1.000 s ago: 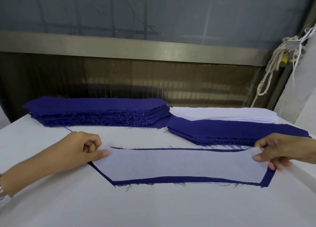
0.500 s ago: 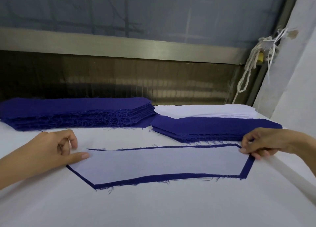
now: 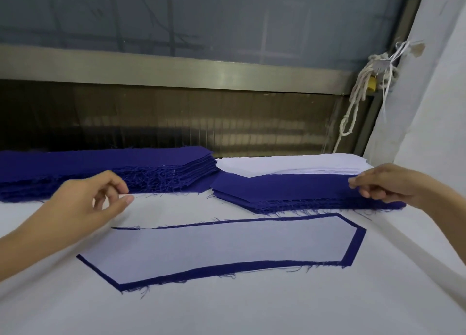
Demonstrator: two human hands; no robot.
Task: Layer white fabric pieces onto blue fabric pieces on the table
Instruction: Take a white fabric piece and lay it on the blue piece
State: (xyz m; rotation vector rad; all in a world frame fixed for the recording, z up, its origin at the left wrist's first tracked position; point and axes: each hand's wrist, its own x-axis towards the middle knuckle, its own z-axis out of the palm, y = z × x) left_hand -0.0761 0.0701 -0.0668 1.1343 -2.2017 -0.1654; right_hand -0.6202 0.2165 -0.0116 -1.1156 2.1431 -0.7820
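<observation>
I log: white fabric piece (image 3: pixel 216 251), smooth, long, angle-ended, flat on a blue fabric piece (image 3: pixel 356 246) whose frayed rim frames it. Behind it, a frayed blue stack (image 3: pixel 290 191); my right hand (image 3: pixel 385 186) is at the stack's top, grip unclear. My left hand (image 3: pixel 88 206) hovers past the white piece's left end, loosely curled, holding nothing. Smooth table (image 3: pixel 227 312) spreads before it.

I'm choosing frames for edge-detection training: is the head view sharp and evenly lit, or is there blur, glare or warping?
Head view: the white fabric piece on the blue fabric piece is sharp, frayed threads readable; head view: soft, even light, faint shadows; head view: mild glare on the grey metal rail; head view: wide-angle warping toward the edges.
</observation>
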